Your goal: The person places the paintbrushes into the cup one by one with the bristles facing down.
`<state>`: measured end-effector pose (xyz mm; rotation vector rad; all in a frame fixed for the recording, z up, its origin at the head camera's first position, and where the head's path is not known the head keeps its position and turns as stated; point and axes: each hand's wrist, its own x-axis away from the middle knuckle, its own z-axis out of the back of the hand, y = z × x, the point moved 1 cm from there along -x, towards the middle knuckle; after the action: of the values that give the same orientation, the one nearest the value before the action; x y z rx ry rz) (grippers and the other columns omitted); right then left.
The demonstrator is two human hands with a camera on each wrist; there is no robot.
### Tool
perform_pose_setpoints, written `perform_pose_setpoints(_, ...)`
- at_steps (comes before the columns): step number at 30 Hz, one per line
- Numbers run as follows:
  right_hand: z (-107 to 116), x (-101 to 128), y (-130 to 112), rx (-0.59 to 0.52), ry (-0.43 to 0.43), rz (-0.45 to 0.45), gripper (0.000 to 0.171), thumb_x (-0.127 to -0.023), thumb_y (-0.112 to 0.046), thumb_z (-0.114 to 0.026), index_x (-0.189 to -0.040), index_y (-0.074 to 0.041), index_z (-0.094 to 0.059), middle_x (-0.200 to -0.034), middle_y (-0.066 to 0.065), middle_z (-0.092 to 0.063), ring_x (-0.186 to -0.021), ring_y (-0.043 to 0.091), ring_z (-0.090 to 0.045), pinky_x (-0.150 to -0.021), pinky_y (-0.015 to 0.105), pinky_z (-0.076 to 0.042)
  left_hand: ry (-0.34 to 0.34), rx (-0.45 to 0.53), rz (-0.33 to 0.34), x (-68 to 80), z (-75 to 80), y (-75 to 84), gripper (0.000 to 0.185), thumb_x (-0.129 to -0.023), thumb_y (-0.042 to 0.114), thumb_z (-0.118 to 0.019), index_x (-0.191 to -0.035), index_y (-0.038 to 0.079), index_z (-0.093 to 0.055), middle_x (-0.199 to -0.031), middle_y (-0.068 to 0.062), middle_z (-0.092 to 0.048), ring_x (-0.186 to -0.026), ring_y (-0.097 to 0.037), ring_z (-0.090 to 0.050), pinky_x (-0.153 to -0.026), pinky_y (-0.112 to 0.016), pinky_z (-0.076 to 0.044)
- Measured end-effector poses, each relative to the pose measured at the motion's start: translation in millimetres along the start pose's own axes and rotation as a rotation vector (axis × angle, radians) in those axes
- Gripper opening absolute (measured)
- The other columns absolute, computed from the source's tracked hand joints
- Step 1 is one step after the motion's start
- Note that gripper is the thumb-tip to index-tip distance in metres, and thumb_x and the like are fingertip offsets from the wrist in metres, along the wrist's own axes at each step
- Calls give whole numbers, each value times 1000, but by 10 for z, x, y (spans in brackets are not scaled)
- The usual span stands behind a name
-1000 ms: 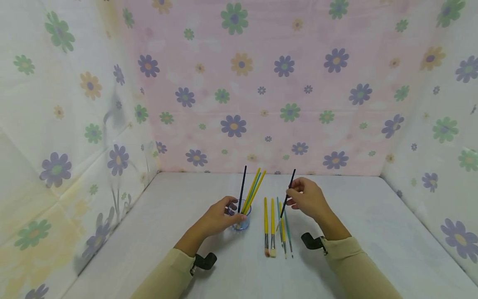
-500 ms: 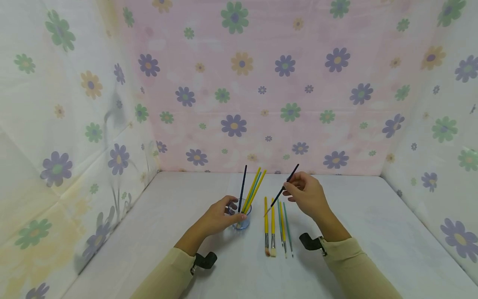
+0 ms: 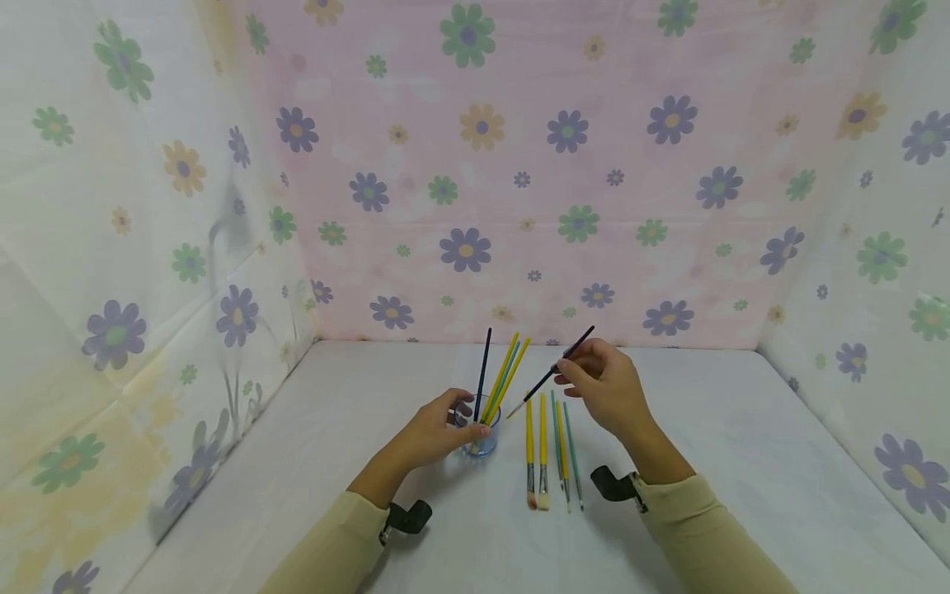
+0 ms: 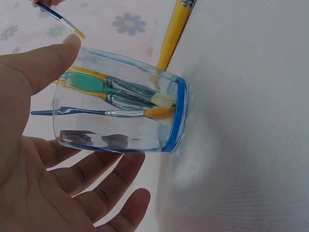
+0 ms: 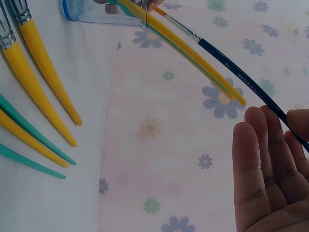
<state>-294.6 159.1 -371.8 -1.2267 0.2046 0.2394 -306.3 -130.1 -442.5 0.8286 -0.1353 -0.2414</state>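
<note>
1. Cup [image 3: 482,437]: a clear glass with a blue base, standing on the white table [image 3: 742,445] in front of the person. The left hand [image 3: 434,436] holds it, thumb and fingers curved loosely about its wall; the left wrist view shows the thumb against the glass.
2. Done so far, judged from the layout: four brushes [image 3: 499,381] already stand in the cup, bristles down, handles leaning up and to the right. One is dark, two are yellow and one is teal.
3. In hand: the right hand [image 3: 604,388] pinches a dark brush [image 3: 552,373] near the rear part of its handle. The other fingers are relaxed and nearly straight in the right wrist view. The brush is clear of the table, tilted, with its bristle tip pointing down-left toward the cup's mouth and just beside the yellow handles.
4. Insertion is not yet done: the tip is outside the rim.
5. Left to do: four loose brushes [image 3: 549,450] lie side by side on the table between cup and right forearm, two thick yellow, one thin yellow and one teal, bristles toward the person.
</note>
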Motion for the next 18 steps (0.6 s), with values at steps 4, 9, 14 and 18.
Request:
perform_pose_setpoints(4, -16, 19, -24, -6, -5, 18, 23, -102, -27, -67, -113, -8, -63, -108, 9, -78, -96, 24, -76, -77, 33, -64, 0, 7, 3, 10, 3, 10, 72, -87, 55, -79, -145, 21, -53, -130, -3, -66, -122, -24, -62, -100, -53, -55)
perform_pose_setpoints(9, -43, 34, -36, -14, -10, 30, 22, -102, -26, -68, -113, -9, -63, -108, 10, -78, -97, 26, -76, -77, 32, -64, -2, 9, 3, 16, 7, 20, 72, -87, 54, -79, -145, 20, -53, -130, -3, -65, -121, -24, -62, -99, -53, -55)
perform_pose_setpoints(14, -93, 55, -53, -13, -21, 36, 20, -102, -26, -68, -113, -10, -64, -108, 8, -78, -97, 25, -76, -77, 33, -64, -3, 8, 6, 21, 12, 30, 72, -87, 54, -79, -145, 20, -53, -130, -3, -66, -120, -24, -62, -98, -52, -56)
perform_pose_setpoints(18, -142, 67, -48, -5, -28, 47, 20, -101, -25, -69, -113, -10, -64, -107, 6, -78, -95, 22, -76, -76, 32, -64, -8, 12, 7, 27, 14, 35, 73, -88, 53, -79, -146, 19, -52, -130, -4, -65, -121, -25, -62, -98, -53, -56)
